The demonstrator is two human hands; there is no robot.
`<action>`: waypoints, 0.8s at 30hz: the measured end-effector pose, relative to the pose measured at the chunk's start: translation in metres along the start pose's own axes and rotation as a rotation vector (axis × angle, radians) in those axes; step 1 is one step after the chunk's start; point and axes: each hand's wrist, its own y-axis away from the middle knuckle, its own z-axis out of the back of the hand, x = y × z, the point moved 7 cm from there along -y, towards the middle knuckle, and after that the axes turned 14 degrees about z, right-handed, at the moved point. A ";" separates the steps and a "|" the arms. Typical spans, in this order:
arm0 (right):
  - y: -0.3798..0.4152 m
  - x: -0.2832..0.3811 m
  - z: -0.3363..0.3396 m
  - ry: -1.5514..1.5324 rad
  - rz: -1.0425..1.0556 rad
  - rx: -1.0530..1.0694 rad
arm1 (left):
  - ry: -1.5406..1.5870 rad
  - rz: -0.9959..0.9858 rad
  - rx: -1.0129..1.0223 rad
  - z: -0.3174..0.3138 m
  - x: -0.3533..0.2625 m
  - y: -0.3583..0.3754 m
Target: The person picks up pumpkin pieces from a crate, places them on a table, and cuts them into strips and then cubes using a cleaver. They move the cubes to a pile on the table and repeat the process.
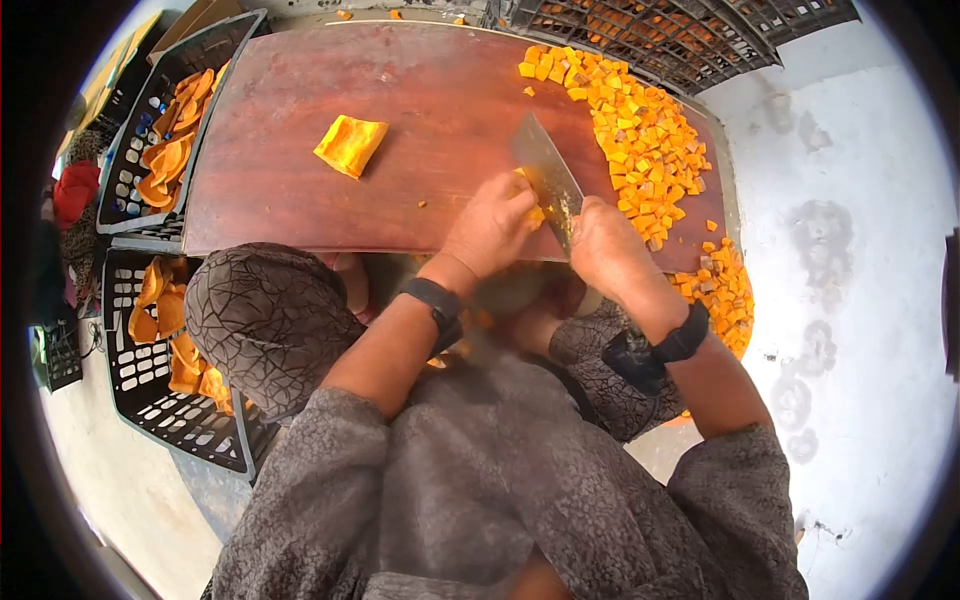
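Note:
My right hand [607, 245] is closed around the handle of a cleaver [550, 175], its broad blade angled up and to the left over the reddish-brown board [400, 90]. Beside the blade, my left hand [493, 222] has its fingers curled on a piece of orange pumpkin [536, 214], mostly hidden by the fingers and the blade. A larger pumpkin slab [350, 146] lies alone on the left half of the board. To the right of the cleaver spreads a heap of pumpkin cubes [640, 130].
Black crates [125, 190] with curved pumpkin pieces [175, 140] stand at the left, one nearer my knee [270, 325]. Another dark crate [660, 40] sits beyond the board's far edge. More cubes [725, 295] are piled past the right front corner, near a white wall [850, 250].

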 end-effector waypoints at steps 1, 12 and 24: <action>-0.001 0.000 0.000 0.008 -0.008 0.041 | -0.009 -0.006 0.014 -0.002 0.001 0.001; -0.014 -0.003 -0.018 0.010 -0.009 -0.056 | -0.039 -0.035 0.039 -0.005 0.002 -0.001; -0.028 0.000 -0.027 0.012 -0.044 -0.054 | -0.021 -0.073 0.043 -0.008 -0.002 0.003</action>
